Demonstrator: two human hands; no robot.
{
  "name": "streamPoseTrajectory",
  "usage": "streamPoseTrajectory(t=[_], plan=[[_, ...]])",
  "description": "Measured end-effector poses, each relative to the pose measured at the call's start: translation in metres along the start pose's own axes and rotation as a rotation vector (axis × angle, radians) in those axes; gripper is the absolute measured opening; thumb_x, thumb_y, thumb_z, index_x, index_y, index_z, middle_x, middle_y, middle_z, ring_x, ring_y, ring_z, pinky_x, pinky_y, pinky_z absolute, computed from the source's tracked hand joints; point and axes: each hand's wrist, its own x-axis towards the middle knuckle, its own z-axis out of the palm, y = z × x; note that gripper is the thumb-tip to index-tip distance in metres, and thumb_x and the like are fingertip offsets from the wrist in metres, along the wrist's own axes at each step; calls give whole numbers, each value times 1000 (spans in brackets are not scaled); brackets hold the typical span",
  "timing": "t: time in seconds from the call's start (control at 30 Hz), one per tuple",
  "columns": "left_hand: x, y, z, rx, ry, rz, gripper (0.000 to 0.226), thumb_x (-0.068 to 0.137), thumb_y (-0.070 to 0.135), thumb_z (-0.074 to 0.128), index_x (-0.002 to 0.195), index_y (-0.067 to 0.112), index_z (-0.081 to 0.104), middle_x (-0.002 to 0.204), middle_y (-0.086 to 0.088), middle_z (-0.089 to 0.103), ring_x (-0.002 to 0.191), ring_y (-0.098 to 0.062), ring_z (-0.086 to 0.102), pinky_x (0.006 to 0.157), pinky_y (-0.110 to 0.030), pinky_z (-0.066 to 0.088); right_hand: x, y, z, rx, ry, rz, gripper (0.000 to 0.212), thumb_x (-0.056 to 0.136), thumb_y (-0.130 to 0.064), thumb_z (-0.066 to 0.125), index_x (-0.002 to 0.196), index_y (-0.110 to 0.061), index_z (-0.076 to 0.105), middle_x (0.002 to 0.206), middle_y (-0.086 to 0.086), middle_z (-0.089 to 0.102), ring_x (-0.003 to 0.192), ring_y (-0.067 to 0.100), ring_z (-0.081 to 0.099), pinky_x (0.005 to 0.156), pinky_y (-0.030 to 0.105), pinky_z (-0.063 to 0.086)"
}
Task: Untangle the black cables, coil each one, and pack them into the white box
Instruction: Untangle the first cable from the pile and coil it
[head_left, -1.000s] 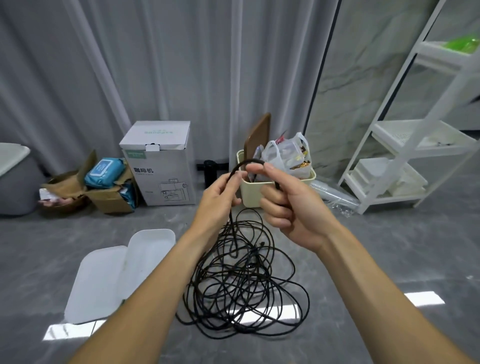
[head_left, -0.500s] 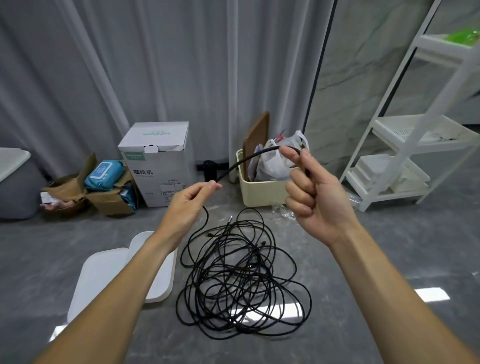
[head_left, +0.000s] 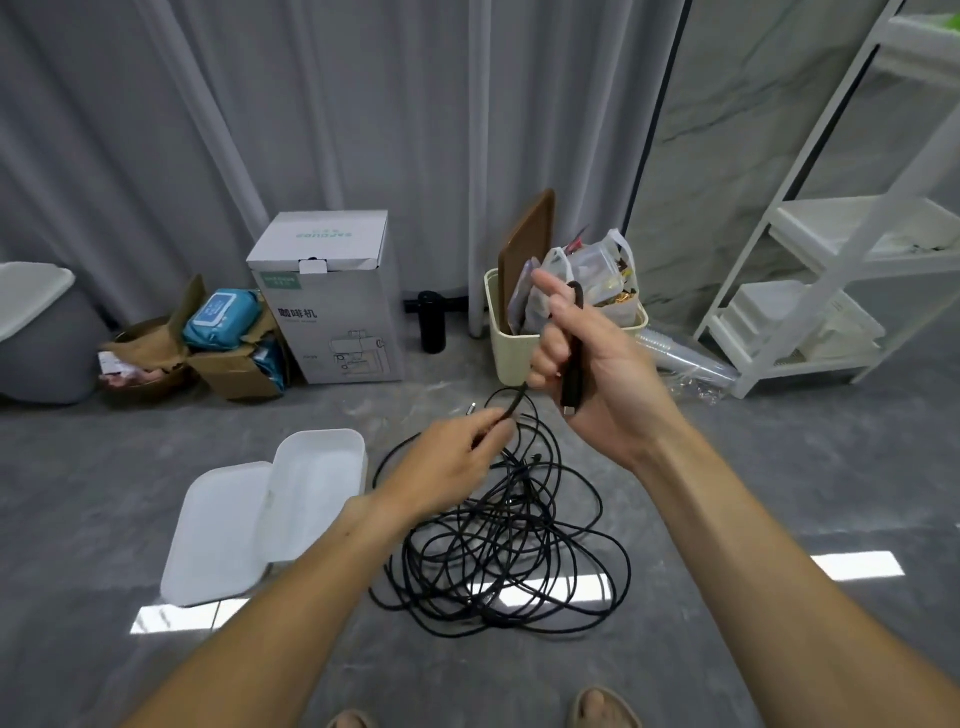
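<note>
A tangled heap of black cables (head_left: 501, 545) lies on the grey floor in front of me. My right hand (head_left: 587, 364) is raised above the heap and grips one cable's end, its black plug (head_left: 571, 384) hanging down across the palm. My left hand (head_left: 452, 462) is lower, just above the heap, and pinches the same cable a short way along. A short loop of cable runs between the two hands. The white box (head_left: 319, 483) stands open on the floor left of the heap, with its white lid (head_left: 213, 535) lying beside it.
Along the curtain stand a white carton (head_left: 327, 301), a torn cardboard box (head_left: 228, 353) with blue packs, a black bottle (head_left: 432, 322) and a cream bin (head_left: 511, 348) of bags. A white shelf rack (head_left: 831, 249) fills the right. My feet (head_left: 602, 709) show at the bottom edge.
My left hand has dropped from chest height down to just above the heap, sliding along the cable. My right hand has turned so the plug hangs down across its palm.
</note>
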Motion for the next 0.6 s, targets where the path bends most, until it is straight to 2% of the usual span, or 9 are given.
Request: streamPoseTrajectory(t=[0.07, 0.13, 0.17, 0.23, 0.3, 0.4, 0.47, 0.53, 0.6], plan=[[-6, -4, 10, -7, -82, -39, 26, 102, 49, 41, 100, 36, 64, 81, 14, 65, 81, -7, 61, 73, -28, 47, 3, 3, -2, 21, 77, -56, 46, 102, -10, 47, 145, -26, 43, 85, 2, 66, 78, 22, 70, 70, 27, 57], [-11, -11, 16, 35, -138, -74, 36, 103, 50, 38, 78, 29, 54, 70, 12, 57, 75, -11, 59, 71, -32, 44, 5, 4, -7, 42, 136, -114, 53, 103, -7, 45, 149, -32, 35, 115, 5, 68, 102, 30, 71, 88, 31, 57], [-12, -15, 18, 49, -170, -91, 42, 103, 51, 35, 78, 23, 53, 72, 9, 58, 78, -14, 60, 75, -36, 46, 6, 4, -10, 49, 160, -143, 56, 104, -6, 43, 151, -35, 30, 125, 4, 65, 108, 30, 69, 95, 32, 55], [-13, -15, 20, 81, -237, -100, 56, 101, 58, 24, 98, 14, 60, 96, 2, 67, 95, -17, 62, 91, -42, 47, 7, 6, -16, 7, 200, -179, 61, 105, -4, 40, 153, -37, 24, 135, 1, 58, 115, 25, 66, 103, 32, 50], [-14, -5, 21, 138, -249, -35, 71, 94, 67, 10, 109, 20, 61, 113, 3, 68, 106, -15, 61, 101, -40, 44, 9, 12, -20, -217, 211, -192, 62, 104, -3, 42, 151, -39, 25, 136, -1, 57, 121, 15, 62, 107, 30, 45], [-14, 16, 15, 173, -58, 115, 62, 99, 55, 13, 95, 25, 67, 99, 9, 71, 95, -6, 60, 98, -32, 36, 5, 31, -21, -702, 134, -148, 60, 104, -3, 41, 142, -49, 32, 122, -2, 65, 110, 5, 64, 99, 23, 47], [-12, 22, 8, 189, 91, 201, 51, 100, 44, 24, 74, 21, 62, 77, 10, 63, 81, -5, 50, 87, -32, 32, -2, 41, -21, -867, 45, -78, 54, 105, -6, 37, 140, -47, 37, 106, -2, 67, 87, 4, 65, 79, 20, 51], [-12, 25, 1, 234, 180, 272, 39, 94, 40, 32, 66, 24, 53, 68, 12, 55, 75, -7, 41, 78, -32, 32, -11, 45, -21, -924, 30, -8, 42, 106, -12, 37, 138, -39, 43, 94, -3, 64, 70, 1, 57, 66, 13, 46], [-14, 26, -5, 173, 192, 257, 27, 92, 36, 46, 67, 26, 49, 66, 14, 51, 76, -6, 40, 78, -29, 32, -21, 48, -23, -827, 65, 104, 28, 107, -21, 38, 130, -33, 49, 83, 2, 59, 64, 11, 55, 50, 17, 43]])
